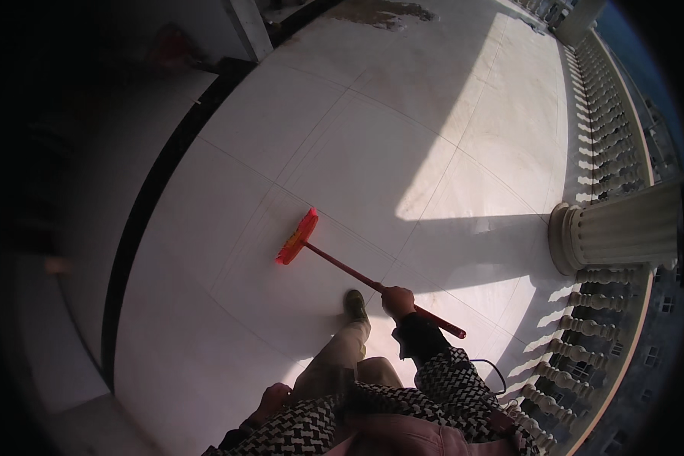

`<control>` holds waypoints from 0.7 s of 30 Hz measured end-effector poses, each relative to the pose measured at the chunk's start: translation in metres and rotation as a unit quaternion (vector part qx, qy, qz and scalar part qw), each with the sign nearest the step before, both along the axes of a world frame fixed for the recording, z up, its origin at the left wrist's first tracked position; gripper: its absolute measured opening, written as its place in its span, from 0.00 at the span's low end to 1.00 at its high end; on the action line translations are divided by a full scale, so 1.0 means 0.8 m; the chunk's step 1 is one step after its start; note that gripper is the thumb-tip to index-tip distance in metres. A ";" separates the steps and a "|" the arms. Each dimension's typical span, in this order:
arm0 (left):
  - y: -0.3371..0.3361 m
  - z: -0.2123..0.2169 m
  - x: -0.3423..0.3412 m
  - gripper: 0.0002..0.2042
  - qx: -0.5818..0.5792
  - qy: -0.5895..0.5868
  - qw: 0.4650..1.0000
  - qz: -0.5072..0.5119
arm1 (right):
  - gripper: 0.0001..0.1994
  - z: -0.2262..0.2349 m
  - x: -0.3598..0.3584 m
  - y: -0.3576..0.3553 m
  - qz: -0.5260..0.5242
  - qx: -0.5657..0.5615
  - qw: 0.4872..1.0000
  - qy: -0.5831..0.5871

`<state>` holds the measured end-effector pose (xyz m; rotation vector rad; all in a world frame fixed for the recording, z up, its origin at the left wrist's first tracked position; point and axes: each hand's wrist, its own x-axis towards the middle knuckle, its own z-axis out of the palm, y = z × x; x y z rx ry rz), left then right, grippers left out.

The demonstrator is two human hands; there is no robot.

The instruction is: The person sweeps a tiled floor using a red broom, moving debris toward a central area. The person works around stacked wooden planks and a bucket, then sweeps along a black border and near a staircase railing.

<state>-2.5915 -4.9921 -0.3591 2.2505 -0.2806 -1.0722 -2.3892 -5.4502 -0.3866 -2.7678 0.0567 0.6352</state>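
A broom with a red bristle head (297,236) reaches out ahead of me, its head on the pale tiled floor. My right hand (398,302) is wrapped round the red-brown handle (342,266); the handle's end sticks out to the right past my wrist. Down by my left thigh hangs my left hand (272,400), its fingers curled in, with no object showing in it and apart from the broom. My green shoe (355,304) stands on the floor just short of the broom head.
A stone balustrade (593,327) with a thick column (615,235) runs along the right. To the left, a dark threshold strip (140,205) borders a dim doorway. A brown stain (384,11) marks the far floor. Sunlight and shadow split the tiles.
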 end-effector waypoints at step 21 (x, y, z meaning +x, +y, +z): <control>-0.119 0.035 0.083 0.07 0.088 0.095 0.991 -0.041 | 0.25 0.184 -0.075 -0.301 -0.051 -0.069 0.982 0.165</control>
